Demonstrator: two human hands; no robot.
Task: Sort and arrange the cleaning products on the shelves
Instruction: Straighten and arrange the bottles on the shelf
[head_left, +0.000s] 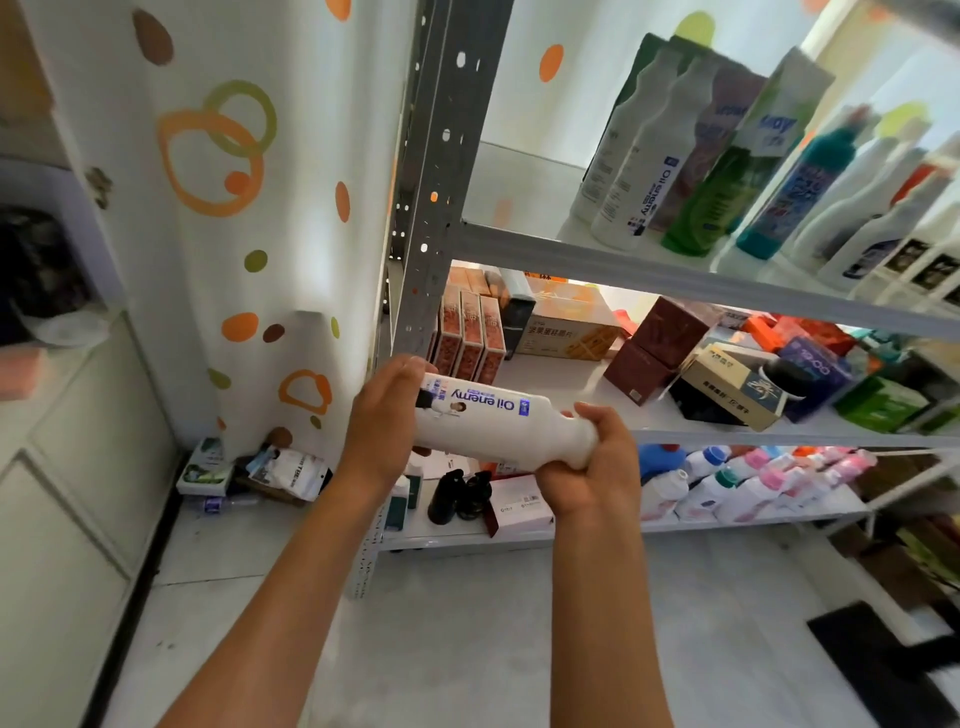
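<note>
A white "Oil enemy" bottle (493, 423) lies sideways in the air in front of the middle shelf, its label upside down. My left hand (382, 421) holds its base end, and my right hand (597, 462) grips its neck end, hiding the cap. On the upper shelf (597, 254) stand two matching white bottles (636, 156), a green bottle (717, 202), a teal bottle (789, 202) and more white bottles to the right.
A grey perforated upright (434, 171) frames the shelf's left side. The middle shelf holds red boxes (470, 338) and cartons. Pink- and blue-capped bottles (748, 483) and dark bottles (457, 496) fill the bottom shelf. Packets (283, 470) lie on the floor by the wall.
</note>
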